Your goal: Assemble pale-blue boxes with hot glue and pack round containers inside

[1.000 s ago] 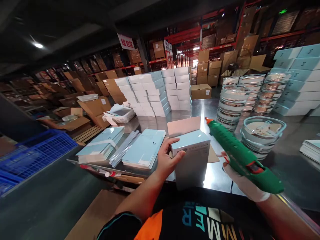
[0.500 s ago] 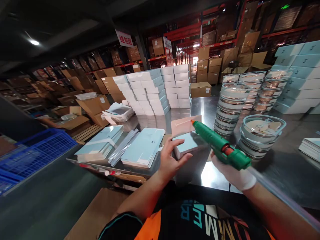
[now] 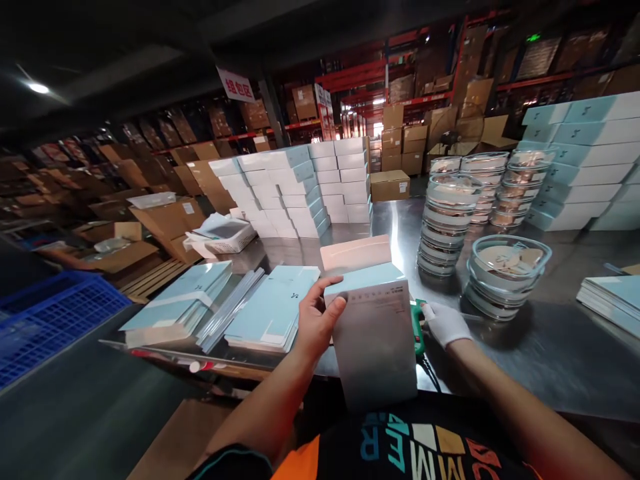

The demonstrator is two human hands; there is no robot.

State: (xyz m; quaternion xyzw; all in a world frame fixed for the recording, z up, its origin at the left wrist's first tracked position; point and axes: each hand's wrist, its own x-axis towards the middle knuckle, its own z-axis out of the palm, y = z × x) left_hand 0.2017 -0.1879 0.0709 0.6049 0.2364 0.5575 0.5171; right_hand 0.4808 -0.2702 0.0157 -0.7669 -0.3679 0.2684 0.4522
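My left hand point(image 3: 320, 313) grips a light blue and white box point(image 3: 375, 333) by its left edge, thumb on the near face. The box is tilted, its printed face turned towards me and a pale flap point(image 3: 356, 253) standing up behind it. Low over the table, right of the box, my white-gloved right hand point(image 3: 445, 323) is closed at a green hot glue gun point(image 3: 418, 327). Much of the glue gun is hidden behind the box, and a dark cord hangs below it.
Flat blue box stacks point(image 3: 273, 307) and clear plastic strips point(image 3: 230, 310) lie at left. White boxes point(image 3: 295, 190) stand behind. Clear round lidded containers point(image 3: 447, 227) are stacked at right, beside more blue boxes point(image 3: 585, 160). A blue crate point(image 3: 60, 320) stands off the table's left.
My left hand has taken hold of the box and tipped its face towards me. My right hand has lowered the glue gun from above the flap to beside the box.
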